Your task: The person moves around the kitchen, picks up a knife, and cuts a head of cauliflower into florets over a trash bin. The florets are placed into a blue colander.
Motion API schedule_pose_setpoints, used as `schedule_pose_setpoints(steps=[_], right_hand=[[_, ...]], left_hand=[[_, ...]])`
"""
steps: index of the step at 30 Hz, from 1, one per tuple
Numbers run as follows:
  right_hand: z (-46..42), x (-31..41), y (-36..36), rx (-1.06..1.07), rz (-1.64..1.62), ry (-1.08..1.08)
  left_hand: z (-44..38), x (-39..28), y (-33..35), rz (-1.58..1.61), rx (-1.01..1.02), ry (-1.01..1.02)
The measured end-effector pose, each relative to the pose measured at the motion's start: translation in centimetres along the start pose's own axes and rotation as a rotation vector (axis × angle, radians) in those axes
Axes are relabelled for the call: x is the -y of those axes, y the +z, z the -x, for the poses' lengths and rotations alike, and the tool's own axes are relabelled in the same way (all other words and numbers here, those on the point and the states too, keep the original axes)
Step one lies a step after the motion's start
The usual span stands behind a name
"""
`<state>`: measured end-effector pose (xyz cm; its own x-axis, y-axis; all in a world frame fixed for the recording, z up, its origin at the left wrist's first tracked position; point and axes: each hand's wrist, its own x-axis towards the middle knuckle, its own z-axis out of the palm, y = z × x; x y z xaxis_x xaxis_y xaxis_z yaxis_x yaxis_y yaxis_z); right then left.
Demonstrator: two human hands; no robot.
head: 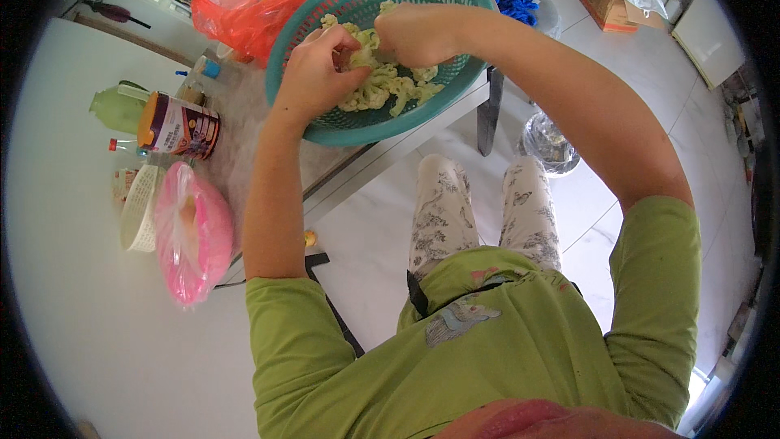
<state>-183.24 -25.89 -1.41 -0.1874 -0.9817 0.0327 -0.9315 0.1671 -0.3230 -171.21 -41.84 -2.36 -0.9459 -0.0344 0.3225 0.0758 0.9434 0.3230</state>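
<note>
A green-blue plastic colander (390, 129) sits on the table near its edge, with cauliflower florets (372, 94) lying in it. Over the colander, my left hand (320, 70) grips a piece of cauliflower (365, 52) between thumb and fingers. My right hand (417, 33) is curled right beside that piece, back of the hand towards me. Its fingertips are hidden, so I cannot tell what they hold. A bit of floret (388, 7) shows just past its knuckles.
A red plastic bag (262, 9) lies against the colander's far left. Left along the table stand a printed canister (183, 125), a green jug (116, 108), a white basket (139, 213) and a pink bowl under plastic (201, 238). On the floor are a lined bin (551, 143) and a cardboard box (600, 3).
</note>
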Motion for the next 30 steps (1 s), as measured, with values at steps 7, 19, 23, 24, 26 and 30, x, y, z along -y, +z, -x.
schedule_pose_setpoints(steps=[7,19,23,24,26,30], right_hand=[[-1.6,-1.1,0.2,0.042,0.131,-0.024],[5.6,-0.5,-0.9,-0.403,0.263,0.144],[6.0,1.3,-0.5,-0.307,0.236,0.239],[6.1,1.3,-0.5,-0.302,0.218,0.216],[6.3,1.2,-0.4,-0.293,0.183,0.169],[6.5,2.8,-0.8,-0.247,0.175,0.165]], left_hand=[[-0.1,0.9,0.5,0.009,-0.12,0.022],[-0.7,0.6,0.0,0.372,-0.031,-0.402],[-0.4,1.7,0.3,0.118,-0.031,-0.41],[-0.4,1.3,0.0,0.037,-0.023,-0.378],[-0.1,0.2,-0.6,-0.066,-0.005,-0.315],[0.5,-0.1,-1.1,-0.052,0.073,-0.255]])
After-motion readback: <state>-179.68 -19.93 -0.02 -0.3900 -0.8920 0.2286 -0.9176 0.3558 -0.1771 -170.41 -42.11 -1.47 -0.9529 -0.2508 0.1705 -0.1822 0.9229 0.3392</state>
